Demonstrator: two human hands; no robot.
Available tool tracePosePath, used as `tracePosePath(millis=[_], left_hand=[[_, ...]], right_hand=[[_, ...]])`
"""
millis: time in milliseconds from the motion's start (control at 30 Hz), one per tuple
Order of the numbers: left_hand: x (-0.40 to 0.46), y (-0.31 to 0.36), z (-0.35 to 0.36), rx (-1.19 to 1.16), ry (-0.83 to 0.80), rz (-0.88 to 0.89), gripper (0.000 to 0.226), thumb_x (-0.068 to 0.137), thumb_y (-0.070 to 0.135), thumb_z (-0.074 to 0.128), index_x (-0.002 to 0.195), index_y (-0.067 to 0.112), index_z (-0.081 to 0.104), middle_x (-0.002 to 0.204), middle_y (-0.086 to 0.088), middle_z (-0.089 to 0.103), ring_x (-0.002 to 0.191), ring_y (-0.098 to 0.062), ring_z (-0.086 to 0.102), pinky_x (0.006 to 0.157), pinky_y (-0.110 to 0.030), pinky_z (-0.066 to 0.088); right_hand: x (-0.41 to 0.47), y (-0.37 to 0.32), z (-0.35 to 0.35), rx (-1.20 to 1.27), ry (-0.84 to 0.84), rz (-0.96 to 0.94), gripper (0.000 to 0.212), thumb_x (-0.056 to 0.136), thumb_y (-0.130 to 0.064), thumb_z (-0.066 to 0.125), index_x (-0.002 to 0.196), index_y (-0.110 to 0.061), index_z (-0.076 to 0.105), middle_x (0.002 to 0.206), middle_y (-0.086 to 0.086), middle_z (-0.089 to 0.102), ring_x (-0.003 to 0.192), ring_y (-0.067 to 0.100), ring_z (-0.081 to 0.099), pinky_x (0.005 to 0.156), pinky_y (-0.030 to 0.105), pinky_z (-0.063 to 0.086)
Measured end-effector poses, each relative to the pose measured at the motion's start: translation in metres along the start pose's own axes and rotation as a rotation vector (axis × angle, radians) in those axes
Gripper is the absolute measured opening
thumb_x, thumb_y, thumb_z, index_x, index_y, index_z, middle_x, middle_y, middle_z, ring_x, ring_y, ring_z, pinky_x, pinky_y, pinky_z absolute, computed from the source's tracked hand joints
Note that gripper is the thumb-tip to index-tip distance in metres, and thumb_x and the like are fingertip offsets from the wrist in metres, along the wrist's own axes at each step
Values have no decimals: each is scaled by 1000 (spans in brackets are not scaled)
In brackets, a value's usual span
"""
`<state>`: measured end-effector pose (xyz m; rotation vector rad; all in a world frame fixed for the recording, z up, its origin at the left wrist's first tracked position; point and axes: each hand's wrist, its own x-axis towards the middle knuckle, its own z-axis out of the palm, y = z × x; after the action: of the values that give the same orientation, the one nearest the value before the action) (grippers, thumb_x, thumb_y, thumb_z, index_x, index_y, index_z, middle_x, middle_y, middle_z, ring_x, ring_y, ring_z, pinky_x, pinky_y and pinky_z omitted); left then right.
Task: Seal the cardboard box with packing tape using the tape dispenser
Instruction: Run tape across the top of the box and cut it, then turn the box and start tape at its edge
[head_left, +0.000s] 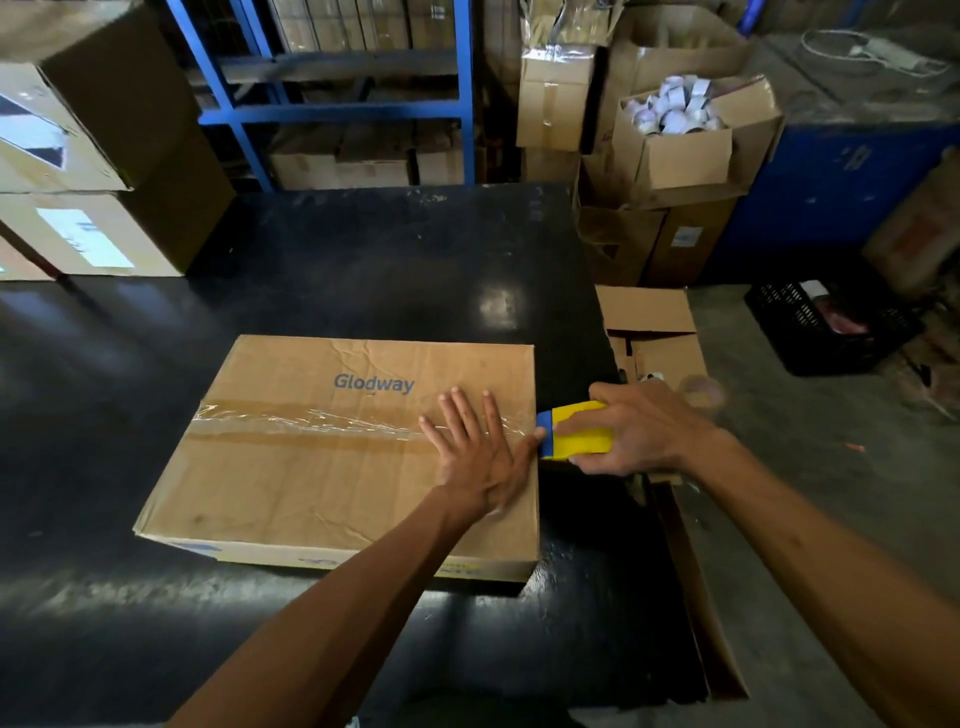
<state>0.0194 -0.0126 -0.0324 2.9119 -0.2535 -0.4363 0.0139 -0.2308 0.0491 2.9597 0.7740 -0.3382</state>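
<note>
Left hand (480, 452) flattens tape (311, 418); right hand (644, 434) grips dispenser (576, 431)

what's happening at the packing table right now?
A person is taping a cardboard box shut on the black table. A strip of clear tape already runs along the top seam. The left hand lies flat on the tape near the box's right edge, while the right hand holds the yellow-and-blue tape dispenser just past that edge.

Flat brown cardboard box (332, 457), flaps closed, sits centre with clear packing tape (306, 418) wrinkled along its seam; yellow-and-blue tape dispenser (576, 430) is at its three o'clock edge.
</note>
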Motion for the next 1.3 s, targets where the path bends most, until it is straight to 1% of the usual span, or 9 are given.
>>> tracePosePath(millis=[233, 433, 533, 667, 733, 833, 900, 1033, 1300], left_hand=[[-2, 1, 3, 46, 51, -24, 95, 90, 77, 0, 156, 10, -15, 160, -30, -20, 146, -46, -25, 113, -71, -10], [-4, 1, 3, 45, 61, -24, 107, 83, 85, 7, 157, 10, -15, 160, -30, -21, 146, -44, -27, 113, -70, -12], [-4, -4, 0, 55, 50, 8, 107, 82, 84, 7, 157, 10, -12, 160, -31, -19, 147, -46, -24, 113, -71, -9], [-14, -34, -12, 111, 1, 160, 103, 88, 78, 22, 159, 11, -9, 162, -28, -16, 149, -44, -19, 116, -69, -5], [-20, -60, -22, 179, -38, 275, 101, 90, 76, 31, 159, 13, -7, 164, -26, -14, 151, -42, -15, 119, -65, -2], [-31, -98, -35, 251, -110, 445, 103, 90, 72, 45, 160, 17, -5, 165, -20, -13, 153, -35, -12, 122, -56, -1], [-38, -120, -39, 260, -142, 534, 104, 88, 69, 52, 161, 19, -3, 166, -17, -13, 154, -32, -10, 122, -52, -2], [-56, -151, -45, 296, -237, 646, 106, 87, 62, 60, 161, 20, -3, 167, -13, -12, 154, -29, -9, 123, -53, 0], [-74, -185, -68, 381, -373, 727, 109, 86, 46, 70, 160, 24, -7, 168, -4, -15, 154, -25, -8, 124, -51, 5]], right_hand=[[-1, -20, 31, -58, 24, -51, 51, 83, -68, 47, 127, -45, 56, 98, 3, 53, 74, 20, 56, 59, 29, 27], [-1, -14, 29, 108, 104, 204, 48, 81, -69, 53, 124, -51, 57, 101, -1, 51, 85, 22, 58, 68, 31, 41], [-2, -11, 16, 236, 210, 337, 53, 81, -69, 59, 128, -46, 57, 97, -4, 50, 80, 15, 50, 63, 29, 34], [-5, -27, 10, 609, 479, 514, 56, 74, -68, 62, 121, -39, 66, 102, 2, 67, 90, 20, 61, 78, 36, 50], [-5, -42, 2, 719, 569, 566, 49, 76, -61, 69, 119, -38, 69, 101, 0, 70, 90, 17, 63, 81, 35, 50], [-3, -78, -12, 803, 619, 586, 41, 78, -51, 76, 117, -39, 70, 101, -11, 67, 85, 1, 58, 75, 18, 41], [0, -106, -19, 927, 643, 573, 38, 77, -49, 77, 114, -40, 71, 106, -18, 67, 90, -4, 60, 77, 13, 43], [10, -161, -24, 1003, 629, 524, 42, 71, -58, 74, 111, -47, 70, 111, -18, 70, 101, 4, 63, 91, 34, 53], [19, -236, -20, 1088, 643, 476, 38, 71, -56, 77, 107, -50, 71, 105, -22, 71, 98, -1, 65, 89, 35, 55]])
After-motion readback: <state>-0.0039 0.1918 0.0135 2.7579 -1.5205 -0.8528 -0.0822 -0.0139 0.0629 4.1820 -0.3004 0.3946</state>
